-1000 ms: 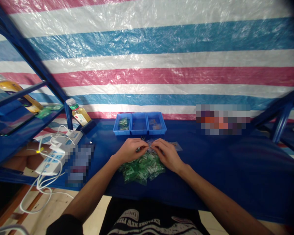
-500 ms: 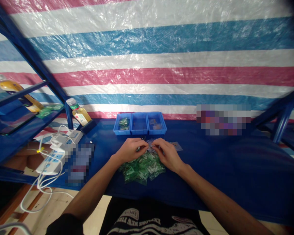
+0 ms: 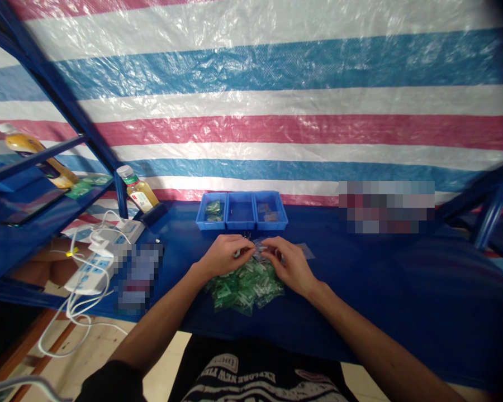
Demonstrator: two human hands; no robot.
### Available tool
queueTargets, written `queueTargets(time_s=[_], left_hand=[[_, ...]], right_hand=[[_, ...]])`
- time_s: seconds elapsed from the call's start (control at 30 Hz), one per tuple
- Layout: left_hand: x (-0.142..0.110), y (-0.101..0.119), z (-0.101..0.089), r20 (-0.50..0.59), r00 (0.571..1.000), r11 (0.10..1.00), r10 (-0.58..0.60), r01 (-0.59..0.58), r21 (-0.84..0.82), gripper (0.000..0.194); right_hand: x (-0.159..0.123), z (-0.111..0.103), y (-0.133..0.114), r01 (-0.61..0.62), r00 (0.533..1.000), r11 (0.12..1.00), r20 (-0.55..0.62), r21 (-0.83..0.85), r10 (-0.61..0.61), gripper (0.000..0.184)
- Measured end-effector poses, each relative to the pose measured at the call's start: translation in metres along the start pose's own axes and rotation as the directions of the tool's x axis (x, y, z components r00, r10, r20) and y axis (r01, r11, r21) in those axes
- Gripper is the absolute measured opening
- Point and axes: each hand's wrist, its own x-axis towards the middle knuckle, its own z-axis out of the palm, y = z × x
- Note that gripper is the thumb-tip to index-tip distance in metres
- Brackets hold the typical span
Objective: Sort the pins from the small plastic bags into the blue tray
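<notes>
My left hand (image 3: pixel 225 255) and my right hand (image 3: pixel 289 266) meet above a pile of green-and-clear plastic packets (image 3: pixel 245 287), just behind its far edge. Their fingertips pinch a small clear plastic bag (image 3: pixel 259 247), and the fingers hide most of it. Behind my hands stands a blue three-compartment parts tray (image 3: pixel 241 210), with green packets in its left compartment and small flat packets in its right one. A loose clear bag (image 3: pixel 305 250) lies beyond my right fingers.
The hands work on a blue cloth-covered table (image 3: pixel 381 279) backed by a striped tarp (image 3: pixel 276 128). To the left are a white power strip (image 3: pixel 96 273) with tangled cables, a juice bottle (image 3: pixel 139 194), and a blue metal shelf frame (image 3: pixel 67 106). Blurred patches cover objects on both sides.
The whole view has shifted and tilted slightly. Both hands stay together over the pile, with only small finger movement.
</notes>
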Motion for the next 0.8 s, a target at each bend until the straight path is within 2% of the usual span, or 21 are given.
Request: queueTargets(time_s=[0.13, 0.4, 0.67, 0.8], left_hand=[[-0.0001, -0.0005, 0.0002, 0.008, 1.000, 1.000, 0.000, 0.000, -0.002, 0.018], [0.0006, 0.0009, 0.0030, 0.008, 1.000, 1.000, 0.010, -0.010, -0.011, 0.018], [0.0006, 0.0013, 0.0019, 0.009, 1.000, 1.000, 0.017, -0.017, 0.008, 0.018], [0.0004, 0.0012, 0.0019, 0.000, 1.000, 1.000, 0.008, -0.008, 0.001, 0.018]], right_hand=[[0.0005, 0.0012, -0.0012, 0.021, 1.000, 1.000, 0.006, 0.011, -0.021, 0.015], [-0.0015, 0.0033, 0.0070, -0.053, 0.998, 0.996, -0.030, -0.073, 0.051, 0.021], [-0.0012, 0.0016, 0.0062, -0.107, 0.994, 0.986, -0.012, -0.128, 0.107, 0.027], [-0.0018, 0.0011, 0.0069, -0.094, 0.995, 0.989, 0.011, -0.114, 0.096, 0.029]])
